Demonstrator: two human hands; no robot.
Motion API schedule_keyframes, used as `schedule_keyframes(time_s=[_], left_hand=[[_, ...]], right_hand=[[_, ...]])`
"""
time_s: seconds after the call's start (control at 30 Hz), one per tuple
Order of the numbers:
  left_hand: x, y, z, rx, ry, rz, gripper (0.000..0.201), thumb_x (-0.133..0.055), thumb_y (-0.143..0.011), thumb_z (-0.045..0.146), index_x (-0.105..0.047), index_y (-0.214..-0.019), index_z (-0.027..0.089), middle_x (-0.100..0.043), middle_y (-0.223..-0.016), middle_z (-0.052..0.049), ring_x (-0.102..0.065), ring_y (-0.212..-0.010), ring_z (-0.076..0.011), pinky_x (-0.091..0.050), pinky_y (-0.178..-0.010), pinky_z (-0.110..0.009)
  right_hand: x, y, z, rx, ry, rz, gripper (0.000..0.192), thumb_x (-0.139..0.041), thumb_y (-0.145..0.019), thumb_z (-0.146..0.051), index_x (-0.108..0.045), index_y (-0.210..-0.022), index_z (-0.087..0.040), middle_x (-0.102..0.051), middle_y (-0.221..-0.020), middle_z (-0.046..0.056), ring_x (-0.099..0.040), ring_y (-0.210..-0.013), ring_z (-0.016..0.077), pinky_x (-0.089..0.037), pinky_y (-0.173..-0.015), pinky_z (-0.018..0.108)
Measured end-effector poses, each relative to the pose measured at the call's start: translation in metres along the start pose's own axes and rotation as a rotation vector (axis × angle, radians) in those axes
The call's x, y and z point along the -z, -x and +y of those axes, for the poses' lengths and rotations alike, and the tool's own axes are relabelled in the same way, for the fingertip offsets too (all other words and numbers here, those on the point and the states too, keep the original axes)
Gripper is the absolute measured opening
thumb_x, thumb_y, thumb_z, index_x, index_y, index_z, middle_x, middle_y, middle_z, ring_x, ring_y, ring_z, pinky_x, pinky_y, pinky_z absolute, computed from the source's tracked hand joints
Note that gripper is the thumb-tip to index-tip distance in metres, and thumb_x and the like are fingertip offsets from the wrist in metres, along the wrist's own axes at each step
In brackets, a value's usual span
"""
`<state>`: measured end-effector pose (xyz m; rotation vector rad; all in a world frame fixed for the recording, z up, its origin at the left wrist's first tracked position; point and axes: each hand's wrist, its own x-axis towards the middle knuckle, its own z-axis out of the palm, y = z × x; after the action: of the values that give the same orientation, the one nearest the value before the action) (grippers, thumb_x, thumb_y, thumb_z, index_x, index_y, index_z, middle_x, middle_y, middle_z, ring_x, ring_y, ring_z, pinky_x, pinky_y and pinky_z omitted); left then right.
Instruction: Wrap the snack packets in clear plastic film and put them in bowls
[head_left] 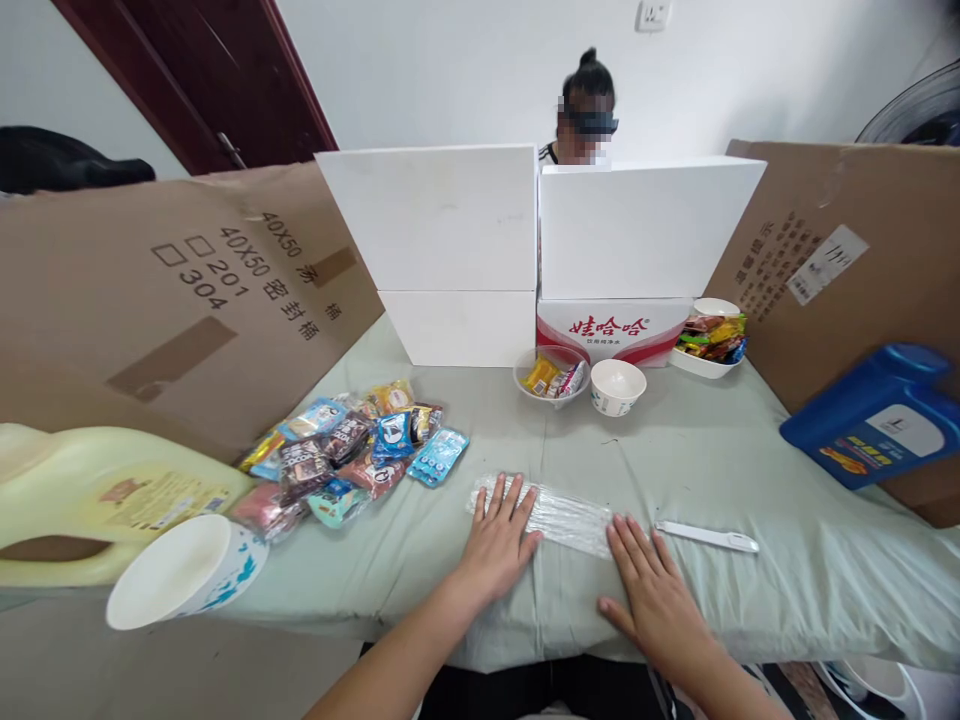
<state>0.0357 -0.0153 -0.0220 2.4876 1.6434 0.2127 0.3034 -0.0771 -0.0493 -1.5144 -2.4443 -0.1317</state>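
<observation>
A strip of crinkled clear plastic wrap [574, 517] lies flat on the pale green cloth in front of me. My left hand [495, 545] rests palm down with fingers spread over the strip's left end. At its right end, the fingertips of my right hand [656, 595] touch the plastic, the hand flat and fingers stretched out. Just right of that hand lies a slim white utensil [709, 537], whose exact kind I cannot make out. A pile of packaged snacks [345, 450] sits to the left, with a light blue packet [439, 457] at its near right side.
White boxes [457, 230] form a wall at the back; a person [589, 110] is behind it. Before it stand a clear bowl [551, 392] of snacks and a paper cup [618, 388]. A yellow jug [120, 490], paper bucket [187, 575] and blue bottle [874, 420] flank the sides.
</observation>
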Motion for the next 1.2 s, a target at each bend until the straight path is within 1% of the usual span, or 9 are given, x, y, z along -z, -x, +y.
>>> schedule_keyframes(time_s=[0.17,0.27,0.4,0.53,0.63,0.77,0.97,1.07,1.2], left_hand=[[0.008,-0.022,0.012,-0.257,0.076,-0.083,0.048,-0.046,-0.095,0.041,-0.043,-0.14,0.025,-0.031,-0.154,-0.007,-0.018,-0.144,-0.0292,-0.01,-0.115,-0.06],[0.013,-0.034,0.021,-0.413,0.099,-0.076,0.044,-0.051,-0.093,0.037,-0.046,-0.136,0.028,-0.031,-0.154,-0.003,-0.017,-0.145,-0.0284,-0.005,-0.115,-0.06],[0.019,-0.031,0.035,-0.4,0.061,0.035,0.045,-0.061,-0.086,0.032,-0.052,-0.13,0.027,-0.037,-0.149,-0.007,-0.024,-0.139,-0.0339,-0.016,-0.112,-0.058],[0.013,-0.01,0.048,-0.421,0.133,-0.01,0.024,-0.059,-0.087,0.024,-0.062,-0.111,0.022,-0.063,-0.111,-0.008,-0.053,-0.11,-0.0264,-0.039,-0.096,-0.043],[0.001,0.007,0.046,-0.476,0.318,0.024,0.027,-0.049,-0.089,0.013,-0.06,-0.112,0.022,-0.067,-0.102,-0.004,-0.056,-0.104,-0.0217,-0.04,-0.095,-0.04],[-0.015,0.018,0.032,-0.483,0.553,0.164,0.062,-0.038,-0.087,0.005,-0.025,-0.145,0.021,-0.066,-0.107,-0.006,-0.058,-0.102,-0.0197,-0.041,-0.097,-0.041],[-0.02,0.019,0.026,-0.472,0.632,0.221,0.083,-0.038,-0.082,0.003,0.005,-0.151,0.018,-0.068,-0.098,-0.006,-0.059,-0.097,-0.0227,-0.043,-0.097,-0.046],[-0.014,0.018,0.029,-0.456,0.615,0.2,0.077,-0.041,-0.078,0.004,-0.017,-0.149,0.019,-0.067,-0.097,-0.006,-0.059,-0.092,-0.0217,-0.044,-0.095,-0.044],[-0.009,0.017,0.03,-0.509,0.555,0.145,0.048,-0.047,-0.073,0.006,-0.059,-0.117,0.023,-0.066,-0.102,-0.005,-0.054,-0.103,-0.0229,-0.042,-0.096,-0.041]], right_hand=[[0.017,0.044,-0.005,0.082,0.002,0.106,0.046,-0.051,-0.09,-0.037,-0.048,-0.134,-0.024,-0.063,-0.123,0.009,-0.059,-0.109,0.0253,-0.039,-0.095,0.041],[0.035,0.053,-0.005,0.153,-0.062,0.154,0.032,-0.047,-0.085,-0.015,-0.061,-0.111,-0.027,-0.07,-0.099,0.004,-0.065,-0.089,0.0206,-0.043,-0.086,0.037],[0.065,0.045,-0.009,0.276,-0.142,0.203,0.025,-0.052,-0.082,-0.013,-0.06,-0.101,-0.028,-0.071,-0.104,0.003,-0.063,-0.105,0.0246,-0.043,-0.093,0.04],[0.099,0.022,-0.02,0.395,-0.496,-0.036,0.024,-0.045,-0.088,-0.009,-0.056,-0.1,-0.026,-0.071,-0.091,0.002,-0.065,-0.093,0.0184,-0.047,-0.091,0.034],[0.109,-0.007,-0.023,0.218,-0.746,-0.234,0.023,-0.036,-0.092,-0.013,-0.056,-0.095,-0.024,-0.067,-0.082,0.002,-0.062,-0.074,0.0138,-0.049,-0.071,0.026],[0.085,-0.065,-0.013,-0.081,-0.849,-0.291,0.021,-0.037,-0.094,-0.024,-0.057,-0.089,-0.021,-0.064,-0.075,0.001,-0.06,-0.067,0.0128,-0.046,-0.063,0.024],[0.028,-0.133,-0.008,-0.255,-0.597,-0.285,0.016,-0.046,-0.087,-0.021,-0.06,-0.095,-0.019,-0.065,-0.076,0.001,-0.057,-0.069,0.0145,-0.037,-0.063,0.024],[0.017,-0.137,-0.013,-0.284,-0.502,-0.276,0.016,-0.046,-0.088,-0.021,-0.061,-0.091,-0.019,-0.066,-0.08,0.003,-0.057,-0.072,0.0155,-0.033,-0.063,0.025],[0.014,-0.136,-0.017,-0.294,-0.409,-0.281,0.016,-0.046,-0.092,-0.026,-0.06,-0.09,-0.02,-0.067,-0.084,0.003,-0.057,-0.076,0.0151,-0.029,-0.064,0.025]])
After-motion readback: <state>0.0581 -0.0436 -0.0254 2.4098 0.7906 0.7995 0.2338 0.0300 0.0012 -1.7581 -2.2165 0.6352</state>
